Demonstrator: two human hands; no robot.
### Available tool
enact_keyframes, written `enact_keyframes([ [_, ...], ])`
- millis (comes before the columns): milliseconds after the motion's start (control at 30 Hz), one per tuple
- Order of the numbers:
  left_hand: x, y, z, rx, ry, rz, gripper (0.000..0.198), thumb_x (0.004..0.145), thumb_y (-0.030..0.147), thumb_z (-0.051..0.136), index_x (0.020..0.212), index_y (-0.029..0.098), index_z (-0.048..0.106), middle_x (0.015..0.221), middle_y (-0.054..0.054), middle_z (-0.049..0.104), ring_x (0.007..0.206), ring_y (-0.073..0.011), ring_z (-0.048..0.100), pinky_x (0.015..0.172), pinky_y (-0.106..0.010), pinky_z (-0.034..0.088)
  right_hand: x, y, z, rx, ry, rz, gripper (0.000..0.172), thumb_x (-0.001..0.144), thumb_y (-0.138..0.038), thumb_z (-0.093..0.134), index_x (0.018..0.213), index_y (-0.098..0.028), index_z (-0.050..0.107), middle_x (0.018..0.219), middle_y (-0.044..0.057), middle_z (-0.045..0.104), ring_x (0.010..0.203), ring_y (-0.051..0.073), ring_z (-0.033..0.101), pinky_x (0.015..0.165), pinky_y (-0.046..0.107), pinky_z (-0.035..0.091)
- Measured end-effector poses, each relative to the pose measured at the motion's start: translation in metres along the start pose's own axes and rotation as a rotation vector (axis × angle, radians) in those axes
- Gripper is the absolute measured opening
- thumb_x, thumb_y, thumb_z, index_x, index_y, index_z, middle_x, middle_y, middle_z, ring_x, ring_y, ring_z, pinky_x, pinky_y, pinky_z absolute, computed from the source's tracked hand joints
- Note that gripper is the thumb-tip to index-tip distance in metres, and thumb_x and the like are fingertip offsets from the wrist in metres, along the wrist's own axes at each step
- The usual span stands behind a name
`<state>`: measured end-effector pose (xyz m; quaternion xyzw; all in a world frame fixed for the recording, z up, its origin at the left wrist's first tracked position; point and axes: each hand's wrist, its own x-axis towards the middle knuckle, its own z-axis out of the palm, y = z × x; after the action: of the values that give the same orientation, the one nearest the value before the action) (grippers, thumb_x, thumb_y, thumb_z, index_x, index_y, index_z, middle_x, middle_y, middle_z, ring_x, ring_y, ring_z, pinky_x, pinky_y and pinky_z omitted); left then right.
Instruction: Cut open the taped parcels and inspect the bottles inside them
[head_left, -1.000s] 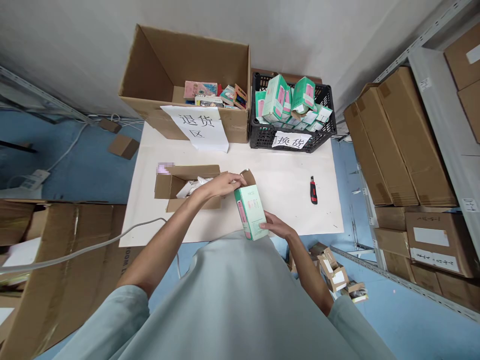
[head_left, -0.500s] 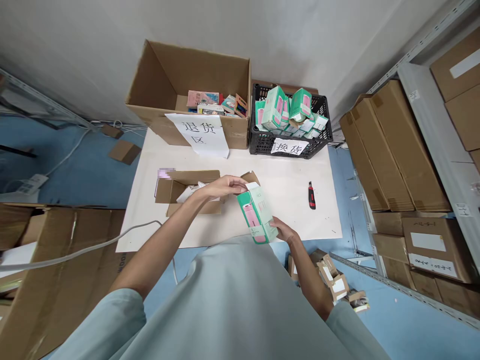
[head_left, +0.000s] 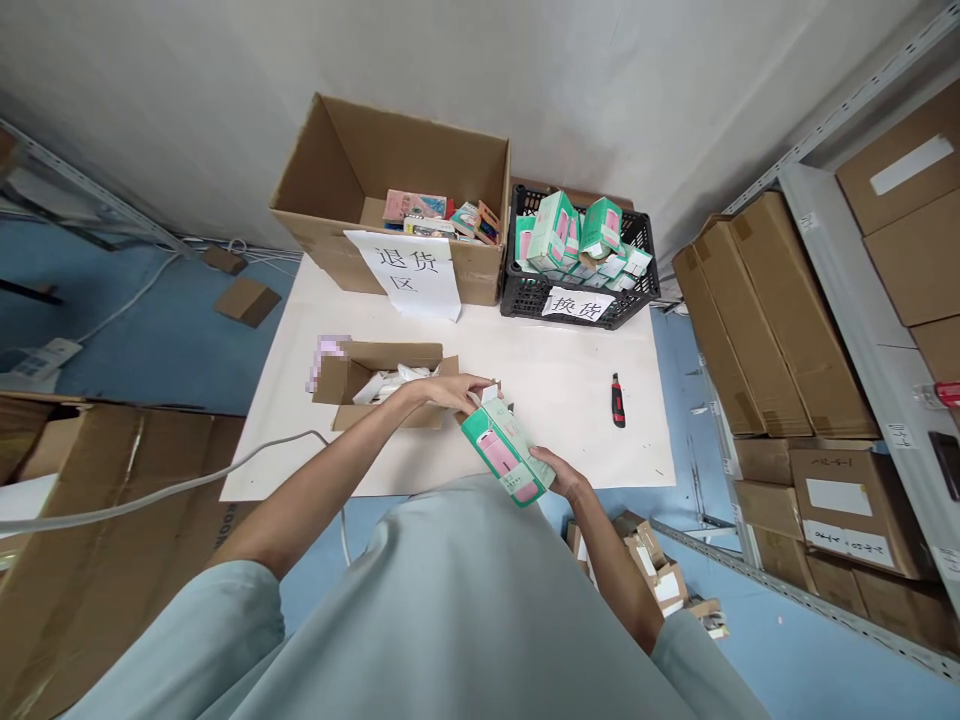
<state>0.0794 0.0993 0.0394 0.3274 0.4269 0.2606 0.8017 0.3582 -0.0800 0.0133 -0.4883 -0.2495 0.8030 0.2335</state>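
A green and white carton (head_left: 506, 455) with a pink picture on its side is tilted in front of my body at the table's near edge. My right hand (head_left: 556, 468) is closed around its lower right side. At the upper end, where a white flap (head_left: 490, 394) stands up, my left hand (head_left: 459, 392) has its fingers closed on the carton's edge. A bit of brown cardboard shows behind those fingertips, partly hidden. Just left of that hand lies an open brown box (head_left: 390, 355) with white wrapping (head_left: 394, 381) inside.
Behind stand a large cardboard box (head_left: 319, 235) holding small colourful packs and a black crate (head_left: 517, 297) of similar green cartons, both with paper signs. A red and black utility knife (head_left: 617, 401) lies on the right of the table (head_left: 555, 360). A grey cable (head_left: 225, 482) crosses the left side.
The carton has shifted slightly left and toward my body, turning a little, with both hands on it. The brown cardboard at its top shows less now. My view has shifted slightly.
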Motion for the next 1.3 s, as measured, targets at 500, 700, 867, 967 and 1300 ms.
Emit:
enact_keyframes([
  [500, -0.001, 0.063, -0.026, 0.060, 0.105, 0.205, 0.064, 0.049, 0.022, 0.108, 0.105, 0.019, 0.078, 0.109, -0.006, 0.075, 0.094, -0.0212, 0.075, 0.091, -0.041, 0.067, -0.026, -0.003, -0.021, -0.012, 0.093, -0.068, 0.097, 0.056, -0.089, 0.090, 0.134, -0.031, 0.083, 0.118, 0.012, 0.088, 0.131, 0.049, 0.076, 0.099, 0.059, 0.068],
  [700, -0.008, 0.089, -0.029, 0.204, 0.246, 0.302, 0.066, 0.052, 0.031, 0.105, 0.111, 0.019, 0.080, 0.118, -0.007, 0.077, 0.109, -0.0264, 0.075, 0.097, -0.040, 0.064, -0.015, 0.020, -0.056, -0.076, 0.256, -0.112, 0.080, 0.066, -0.085, 0.088, 0.131, -0.039, 0.080, 0.127, 0.011, 0.085, 0.136, 0.044, 0.074, 0.106, 0.060, 0.064],
  [867, -0.019, 0.096, -0.028, 0.280, 0.252, 0.314, 0.070, 0.049, 0.035, 0.105, 0.114, 0.020, 0.083, 0.125, -0.009, 0.080, 0.115, -0.0290, 0.075, 0.093, -0.035, 0.062, 0.018, 0.040, -0.068, -0.248, 0.727, -0.304, 0.097, 0.069, -0.080, 0.085, 0.147, -0.027, 0.064, 0.154, 0.017, 0.073, 0.162, 0.038, 0.055, 0.125, 0.058, 0.055],
  [967, -0.024, 0.091, -0.023, 0.251, 0.235, 0.300, 0.067, 0.050, 0.036, 0.106, 0.111, 0.019, 0.084, 0.121, -0.010, 0.081, 0.109, -0.0283, 0.076, 0.090, -0.036, 0.063, 0.034, 0.041, -0.065, -0.311, 0.876, -0.263, 0.113, 0.066, -0.077, 0.085, 0.157, -0.019, 0.054, 0.171, 0.026, 0.056, 0.176, 0.039, 0.031, 0.138, 0.062, 0.038],
  [1300, -0.022, 0.070, -0.010, 0.258, 0.275, 0.250, 0.059, 0.049, 0.041, 0.108, 0.100, 0.019, 0.087, 0.102, -0.007, 0.082, 0.096, -0.0242, 0.074, 0.085, -0.034, 0.058, 0.034, -0.008, 0.029, -0.537, 0.642, -0.592, 0.088, 0.094, -0.067, 0.079, 0.167, -0.024, 0.054, 0.163, 0.019, 0.065, 0.154, 0.033, 0.059, 0.128, 0.052, 0.051],
])
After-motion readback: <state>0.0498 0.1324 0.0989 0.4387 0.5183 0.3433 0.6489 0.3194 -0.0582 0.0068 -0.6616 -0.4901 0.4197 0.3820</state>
